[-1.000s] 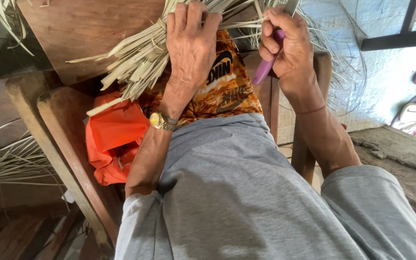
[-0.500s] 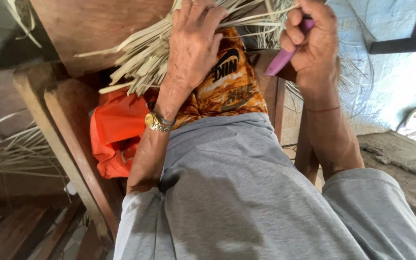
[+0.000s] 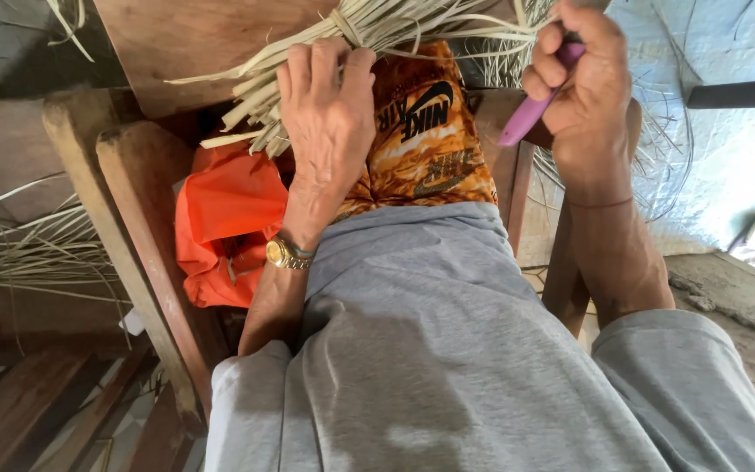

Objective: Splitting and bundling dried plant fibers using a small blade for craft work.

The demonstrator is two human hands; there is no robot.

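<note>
My left hand (image 3: 325, 122) lies palm down on a tied bundle of pale dried leaf strips (image 3: 377, 26), pressing it against my lap, which is covered by an orange patterned cloth (image 3: 430, 140). A gold wristwatch (image 3: 283, 253) is on that wrist. My right hand (image 3: 583, 83) is closed around the purple handle of a small tool (image 3: 530, 114), raised at the right end of the strips. The tool's working end is hidden behind my fingers.
An orange plastic bag (image 3: 225, 223) sits beside my left thigh against a wooden chair frame (image 3: 133, 227). More loose strips (image 3: 28, 249) lie at the left. A wooden board (image 3: 185, 44) stands behind the bundle. A rough slab (image 3: 736, 297) is at the right.
The view has tilted so both hands and the bundle sit lower in the frame. My right hand has shifted rightward with the purple tool; the left hand still presses the strips.
</note>
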